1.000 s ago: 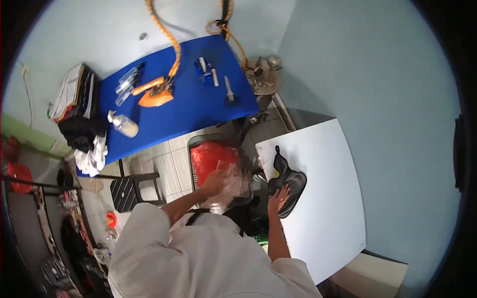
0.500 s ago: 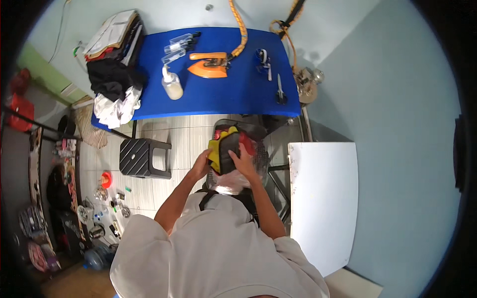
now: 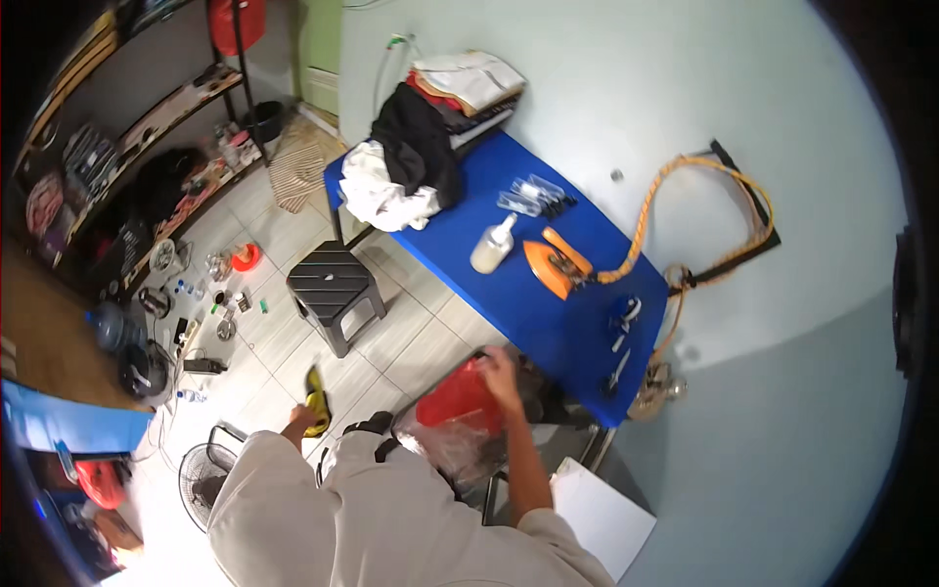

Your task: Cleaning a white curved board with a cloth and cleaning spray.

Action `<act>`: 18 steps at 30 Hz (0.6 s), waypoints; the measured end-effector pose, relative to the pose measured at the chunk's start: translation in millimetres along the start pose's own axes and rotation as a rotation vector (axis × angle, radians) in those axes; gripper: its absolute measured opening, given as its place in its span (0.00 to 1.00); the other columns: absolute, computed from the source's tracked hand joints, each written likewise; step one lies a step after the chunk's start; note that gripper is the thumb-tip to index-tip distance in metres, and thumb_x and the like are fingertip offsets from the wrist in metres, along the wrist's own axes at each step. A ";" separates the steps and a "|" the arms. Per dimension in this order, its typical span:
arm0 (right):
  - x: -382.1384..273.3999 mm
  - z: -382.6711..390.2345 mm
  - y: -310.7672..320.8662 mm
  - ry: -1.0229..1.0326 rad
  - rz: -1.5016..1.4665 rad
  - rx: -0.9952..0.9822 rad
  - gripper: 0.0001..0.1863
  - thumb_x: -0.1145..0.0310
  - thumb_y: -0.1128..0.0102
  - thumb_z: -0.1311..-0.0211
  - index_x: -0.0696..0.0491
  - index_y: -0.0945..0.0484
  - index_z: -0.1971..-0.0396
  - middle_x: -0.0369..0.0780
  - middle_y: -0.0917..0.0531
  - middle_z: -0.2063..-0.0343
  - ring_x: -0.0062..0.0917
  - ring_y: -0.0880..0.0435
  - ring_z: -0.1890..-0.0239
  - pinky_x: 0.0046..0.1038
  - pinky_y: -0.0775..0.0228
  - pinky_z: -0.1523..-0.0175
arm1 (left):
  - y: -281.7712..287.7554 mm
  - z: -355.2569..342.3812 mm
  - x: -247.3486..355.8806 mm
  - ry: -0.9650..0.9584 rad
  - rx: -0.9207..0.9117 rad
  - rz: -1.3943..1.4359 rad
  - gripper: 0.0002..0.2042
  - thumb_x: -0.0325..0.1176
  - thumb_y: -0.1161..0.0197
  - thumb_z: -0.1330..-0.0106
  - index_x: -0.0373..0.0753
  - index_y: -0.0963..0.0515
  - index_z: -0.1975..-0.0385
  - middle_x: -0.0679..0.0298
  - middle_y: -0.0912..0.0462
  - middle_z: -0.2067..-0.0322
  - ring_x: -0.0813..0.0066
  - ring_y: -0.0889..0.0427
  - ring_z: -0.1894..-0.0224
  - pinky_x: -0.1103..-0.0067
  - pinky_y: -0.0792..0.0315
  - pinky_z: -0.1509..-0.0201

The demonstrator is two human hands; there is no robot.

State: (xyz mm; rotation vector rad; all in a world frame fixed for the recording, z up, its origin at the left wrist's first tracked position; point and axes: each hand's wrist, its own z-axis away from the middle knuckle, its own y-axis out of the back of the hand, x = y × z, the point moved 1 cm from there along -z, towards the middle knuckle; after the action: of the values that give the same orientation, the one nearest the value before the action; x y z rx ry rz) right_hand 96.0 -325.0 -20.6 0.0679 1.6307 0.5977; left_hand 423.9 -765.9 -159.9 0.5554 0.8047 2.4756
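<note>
My left hand (image 3: 299, 423) is out to the left, low over the tiles, closed on a flat yellow-and-black item (image 3: 315, 405) whose kind I cannot make out. My right hand (image 3: 501, 380), a little blurred, has its fingers bent at the upper corner of a red item (image 3: 456, 397), apparently of fabric or plastic. That red item lies on crumpled clear plastic (image 3: 455, 448), on top of a dark container partly under the blue table (image 3: 469, 269). My arm and the plastic hide most of the container.
An orange iron (image 3: 553, 266), a pump bottle (image 3: 493, 245), scissors (image 3: 618, 370) and piled clothes (image 3: 416, 147) are on the table. A black stool (image 3: 335, 284) stands to its left. Small items and a fan (image 3: 205, 479) are on the floor; a white panel (image 3: 602, 519) stands at right.
My view has turned left. My left hand has carried the yellow-and-black item away from the container, out to the left. My right hand has parted from it and is at the red item.
</note>
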 end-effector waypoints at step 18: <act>-121.9 -261.9 1.8 0.026 0.180 0.405 0.38 0.58 0.28 0.40 0.58 0.37 0.37 0.52 0.20 0.46 0.46 0.22 0.40 0.39 0.31 0.37 | -16.2 9.8 -83.3 0.251 0.002 0.363 0.24 0.49 0.30 0.42 0.32 0.19 0.60 0.50 0.13 0.61 0.59 0.12 0.58 0.63 0.20 0.58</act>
State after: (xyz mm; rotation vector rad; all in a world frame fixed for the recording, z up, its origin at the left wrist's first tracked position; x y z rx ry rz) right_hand -130.9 -458.4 98.5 0.5107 1.7627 0.3964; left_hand 500.9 -795.8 -181.6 0.4265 0.8641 2.9216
